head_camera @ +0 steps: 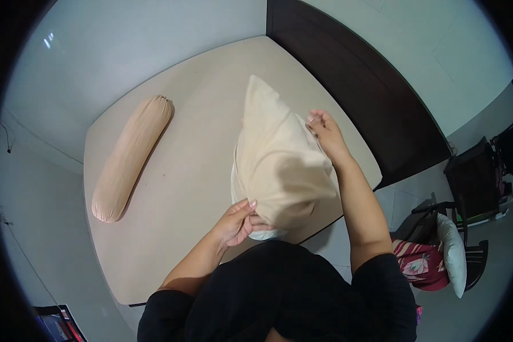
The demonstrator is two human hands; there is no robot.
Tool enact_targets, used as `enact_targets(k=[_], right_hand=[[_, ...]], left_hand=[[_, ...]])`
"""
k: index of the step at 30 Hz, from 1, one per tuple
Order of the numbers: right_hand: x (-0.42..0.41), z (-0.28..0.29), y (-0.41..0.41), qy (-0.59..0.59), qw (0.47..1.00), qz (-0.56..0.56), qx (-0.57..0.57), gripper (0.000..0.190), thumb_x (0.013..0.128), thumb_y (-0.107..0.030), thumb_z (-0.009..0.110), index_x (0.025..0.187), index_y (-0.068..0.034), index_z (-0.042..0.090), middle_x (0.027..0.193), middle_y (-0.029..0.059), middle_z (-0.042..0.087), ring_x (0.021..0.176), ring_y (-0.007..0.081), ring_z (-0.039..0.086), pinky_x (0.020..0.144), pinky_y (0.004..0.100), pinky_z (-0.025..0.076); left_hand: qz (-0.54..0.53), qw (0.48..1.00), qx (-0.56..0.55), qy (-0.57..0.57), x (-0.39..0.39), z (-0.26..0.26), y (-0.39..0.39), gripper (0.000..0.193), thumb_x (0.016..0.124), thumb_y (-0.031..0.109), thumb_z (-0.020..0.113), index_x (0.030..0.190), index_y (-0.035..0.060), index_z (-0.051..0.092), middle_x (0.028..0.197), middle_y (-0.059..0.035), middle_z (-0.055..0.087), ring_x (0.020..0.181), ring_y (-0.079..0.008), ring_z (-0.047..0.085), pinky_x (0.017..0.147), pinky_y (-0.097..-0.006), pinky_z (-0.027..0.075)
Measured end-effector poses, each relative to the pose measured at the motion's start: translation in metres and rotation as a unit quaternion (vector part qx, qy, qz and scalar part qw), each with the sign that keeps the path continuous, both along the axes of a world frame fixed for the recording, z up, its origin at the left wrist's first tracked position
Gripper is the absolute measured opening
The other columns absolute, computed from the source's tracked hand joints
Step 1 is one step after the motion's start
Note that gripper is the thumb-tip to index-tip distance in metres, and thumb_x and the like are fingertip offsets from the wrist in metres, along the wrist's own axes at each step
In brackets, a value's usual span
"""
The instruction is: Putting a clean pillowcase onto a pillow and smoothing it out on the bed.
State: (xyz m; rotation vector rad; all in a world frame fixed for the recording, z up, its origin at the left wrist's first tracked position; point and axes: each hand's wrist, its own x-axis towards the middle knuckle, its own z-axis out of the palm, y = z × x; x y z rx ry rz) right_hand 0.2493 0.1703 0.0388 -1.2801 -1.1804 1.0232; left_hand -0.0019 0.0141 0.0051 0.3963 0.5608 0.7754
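A cream pillowcase (282, 166) lies over a white pillow (268, 234), whose edge shows at the bottom and along the left side. My left hand (243, 223) pinches the near edge of the cloth between thumb and fingers. At the far right side of the pillowcase is my right hand (325, 128), its fingers curled beside the fabric. Whether it grips any cloth cannot be made out. One corner of the pillowcase points away from me, and folds run out from where the left hand pinches.
Beneath is a beige mattress (196, 141) with a peach bolster (132, 160) on its left. A dark headboard (350, 81) stands along the right. Beyond it, a dark chair (474, 260) holds another white pillow (452, 256) and a red floral cloth (423, 265).
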Motion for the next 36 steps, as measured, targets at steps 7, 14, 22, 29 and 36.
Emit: enact_targets(k=[7,14,22,29,36], right_hand=[[-0.037,0.064,-0.109,-0.396,0.846,0.100,0.342,0.015,0.076,-0.016,0.070,0.084,-0.008,0.061,0.082,0.0052,0.056,0.074,0.0211,0.053,0.067,0.0340,0.039],[-0.057,0.048,-0.116,-0.477,0.803,-0.044,0.353,0.013,0.072,-0.019,0.071,0.076,-0.012,0.061,0.073,0.0001,0.052,0.069,0.0206,0.051,0.066,0.0348,0.034],[-0.068,-0.005,-0.142,-0.507,0.780,0.027,0.366,0.010,0.070,-0.014,0.070,0.075,-0.013,0.061,0.073,0.0007,0.051,0.072,0.0191,0.052,0.065,0.0332,0.036],[-0.063,0.002,-0.139,-0.397,0.821,0.093,0.400,0.015,0.068,-0.009,0.072,0.080,-0.010,0.064,0.077,0.0021,0.055,0.077,0.0208,0.055,0.072,0.0346,0.040],[-0.007,0.023,-0.111,-0.351,0.849,0.090,0.384,0.018,0.071,-0.004,0.072,0.087,-0.007,0.064,0.082,0.0050,0.059,0.083,0.0241,0.059,0.078,0.0346,0.046]], left_hand=[[0.070,0.992,0.039,-0.100,0.019,0.004,0.035,0.018,0.098,0.024,0.047,0.100,0.0076,0.055,0.097,-0.0118,0.065,0.097,-0.0287,0.065,0.087,-0.0504,0.052],[0.069,0.992,0.044,-0.093,0.032,-0.002,0.040,0.017,0.098,0.025,0.047,0.098,0.0095,0.055,0.095,-0.0069,0.065,0.098,-0.0261,0.064,0.087,-0.0497,0.052],[0.189,0.977,-0.021,-0.092,0.039,0.001,0.034,0.022,0.099,0.026,0.042,0.108,0.0085,0.054,0.105,-0.0090,0.064,0.090,-0.0253,0.066,0.081,-0.0415,0.053],[0.137,0.987,0.081,0.011,0.023,0.002,0.034,0.018,0.093,0.014,0.055,0.110,0.0090,0.050,0.109,-0.0090,0.062,0.095,-0.0238,0.064,0.084,-0.0436,0.053],[0.160,0.986,0.035,0.043,0.014,0.015,0.026,0.017,0.094,0.014,0.054,0.110,0.0086,0.049,0.108,-0.0125,0.062,0.096,-0.0257,0.065,0.081,-0.0456,0.055]])
